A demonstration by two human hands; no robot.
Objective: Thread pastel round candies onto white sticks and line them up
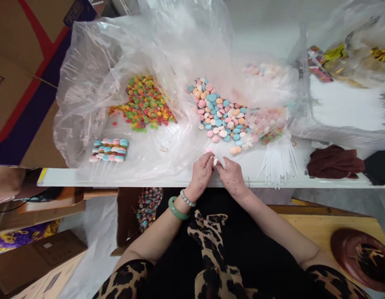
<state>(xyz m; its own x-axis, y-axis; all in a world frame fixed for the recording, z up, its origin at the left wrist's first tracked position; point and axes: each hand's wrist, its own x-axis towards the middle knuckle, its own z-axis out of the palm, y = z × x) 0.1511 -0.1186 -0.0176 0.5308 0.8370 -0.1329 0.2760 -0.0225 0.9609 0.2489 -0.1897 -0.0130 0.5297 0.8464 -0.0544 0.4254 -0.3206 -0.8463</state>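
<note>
Left hand (202, 174): fingers closed on a small white candy (215, 162). Right hand (232, 176): fingers pinched at a thin white stick (221, 161) beside it. Both over the tabletop's (167, 182) front edge. Pastel candies (221, 118) heaped just beyond; ring candies (145, 104) farther left; loose white sticks (278, 162) right.

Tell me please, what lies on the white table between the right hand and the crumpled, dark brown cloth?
A fanned bundle of thin white sticks lies between the right hand and the cloth, in the head view.
</note>
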